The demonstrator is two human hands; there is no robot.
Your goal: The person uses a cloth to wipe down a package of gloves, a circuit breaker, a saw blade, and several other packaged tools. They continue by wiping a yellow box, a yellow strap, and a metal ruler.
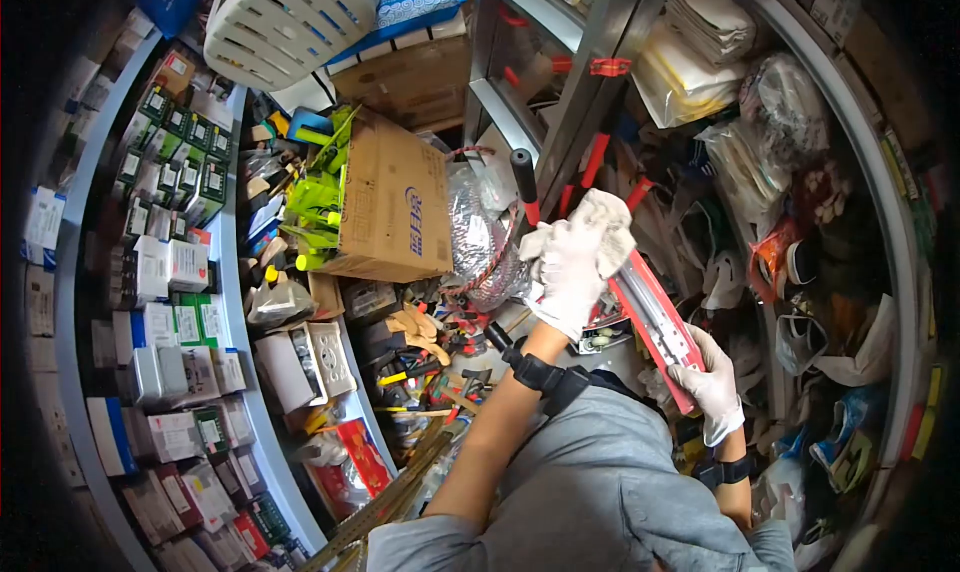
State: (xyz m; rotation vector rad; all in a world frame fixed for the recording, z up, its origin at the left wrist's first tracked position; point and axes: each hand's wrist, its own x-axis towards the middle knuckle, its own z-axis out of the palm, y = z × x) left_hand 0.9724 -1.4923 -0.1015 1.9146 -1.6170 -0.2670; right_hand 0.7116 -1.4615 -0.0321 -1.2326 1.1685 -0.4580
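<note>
I'd brace the red package (652, 317) with my right hand (714, 380), clamped at its five-o'clock end, pressing the cloth (606, 217), clutched in my left hand (572, 272), lightly toward eleven.

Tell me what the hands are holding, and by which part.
The right hand grips a long red package near its lower end. The left hand holds a whitish cloth by its bunched middle, at the package's upper end.

Your head camera looks forward and steeply down from above your grey shirt (600, 462), at 5 o'clock. The wide, round-edged view takes your gloved hands close in, boxed shelves (255, 372) at 9 o'clock and the metal ladder (575, 102) at 1 o'clock.
</note>
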